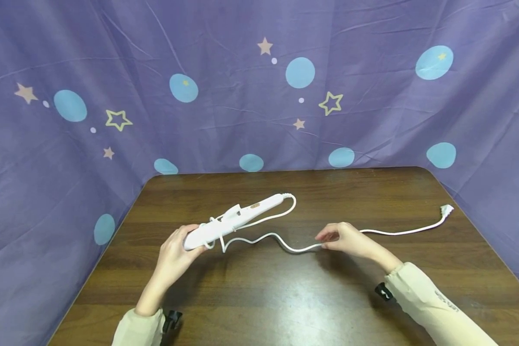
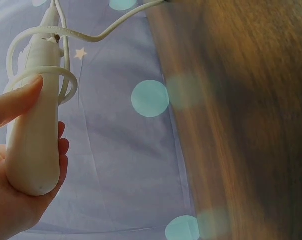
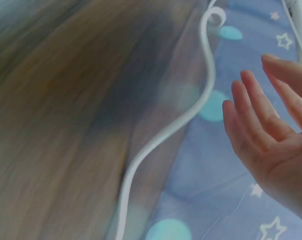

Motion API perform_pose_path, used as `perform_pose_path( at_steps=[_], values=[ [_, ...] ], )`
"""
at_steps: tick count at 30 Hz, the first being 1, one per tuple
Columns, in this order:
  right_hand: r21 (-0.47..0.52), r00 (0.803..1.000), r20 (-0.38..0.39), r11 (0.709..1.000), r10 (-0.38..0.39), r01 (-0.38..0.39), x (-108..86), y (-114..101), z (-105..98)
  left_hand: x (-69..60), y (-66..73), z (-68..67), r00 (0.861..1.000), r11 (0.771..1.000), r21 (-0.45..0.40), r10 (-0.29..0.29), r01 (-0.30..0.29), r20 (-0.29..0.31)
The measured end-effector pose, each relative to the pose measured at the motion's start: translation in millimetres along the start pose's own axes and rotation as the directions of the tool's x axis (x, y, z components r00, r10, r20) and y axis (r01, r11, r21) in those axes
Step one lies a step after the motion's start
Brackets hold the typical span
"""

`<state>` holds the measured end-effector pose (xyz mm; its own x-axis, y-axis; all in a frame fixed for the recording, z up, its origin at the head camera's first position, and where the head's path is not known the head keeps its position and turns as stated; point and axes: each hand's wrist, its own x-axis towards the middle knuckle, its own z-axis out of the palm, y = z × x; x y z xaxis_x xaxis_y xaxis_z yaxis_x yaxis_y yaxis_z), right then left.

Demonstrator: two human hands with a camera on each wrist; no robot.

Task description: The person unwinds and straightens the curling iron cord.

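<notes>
My left hand (image 1: 173,252) grips the rounded wide end of a white hair styling iron (image 1: 259,206), which is tilted up to the right above the table. In the left wrist view the thumb lies along the iron's body (image 2: 33,145) and the fingers curl behind it. Turns of its white cord (image 1: 281,238) loop loosely around the body. My right hand (image 1: 343,238) is beside the cord; in the right wrist view its fingers (image 3: 258,112) are spread and relaxed, apart from the cord (image 3: 161,137). The plug (image 1: 447,210) lies at the cord's far right end.
A brown wooden table (image 1: 285,293) is under both hands. Behind and beside it hangs a purple curtain (image 1: 242,129) with stars and blue dots. Small black devices (image 1: 171,321) are at both wrists.
</notes>
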<state>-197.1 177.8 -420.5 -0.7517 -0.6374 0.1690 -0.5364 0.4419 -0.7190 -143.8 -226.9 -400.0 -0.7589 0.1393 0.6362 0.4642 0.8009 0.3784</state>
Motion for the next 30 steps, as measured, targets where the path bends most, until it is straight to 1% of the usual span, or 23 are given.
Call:
perform_pose_path(
  at_steps=[1,2,7,10,16,19,23,25,27,30],
  values=[
    [0.005,1.000,0.000,1.000,-0.009,0.009,2.9,-3,3,0.2,0.2,0.1,1.000,1.000,0.000,0.000,0.000,0.001],
    [0.008,1.000,-0.001,1.000,-0.024,0.024,5.8,-1,6,0.4,0.7,0.1,1.000,1.000,-0.001,0.001,-0.001,0.002],
    [0.029,0.997,0.005,0.997,-0.078,0.078,18.3,-17,22,1.1,2.3,1.4,1.000,1.000,0.002,0.018,-0.018,0.001],
    [0.060,0.995,-0.004,0.993,-0.103,0.103,25.7,-26,31,1.6,3.3,2.4,1.000,1.000,0.005,0.027,-0.027,-0.001],
    [0.108,0.989,-0.043,0.984,-0.141,0.145,39.9,-43,51,1.7,4.9,2.9,1.000,1.000,0.003,0.025,-0.025,0.002],
    [0.108,0.986,-0.055,0.980,-0.160,0.165,46.8,-50,61,1.9,5.4,3.5,1.000,1.000,0.002,0.031,-0.031,0.001],
    [0.121,0.975,-0.086,0.969,-0.204,0.214,56.3,-61,72,2.0,6.0,4.5,0.999,0.999,0.004,0.045,-0.045,-0.005],
    [0.146,0.970,-0.109,0.962,-0.217,0.231,60.5,-67,78,1.9,6.4,5.0,0.999,0.999,0.004,0.042,-0.042,-0.002],
    [0.194,0.972,-0.129,0.956,-0.199,0.221,63.7,-73,83,1.9,6.9,5.4,0.999,0.999,0.002,0.037,-0.037,0.004],
    [0.282,0.978,-0.146,0.942,-0.146,0.183,67.1,-82,90,2.2,7.8,5.9,0.999,0.999,-0.006,0.032,-0.031,0.012]
  ],
)
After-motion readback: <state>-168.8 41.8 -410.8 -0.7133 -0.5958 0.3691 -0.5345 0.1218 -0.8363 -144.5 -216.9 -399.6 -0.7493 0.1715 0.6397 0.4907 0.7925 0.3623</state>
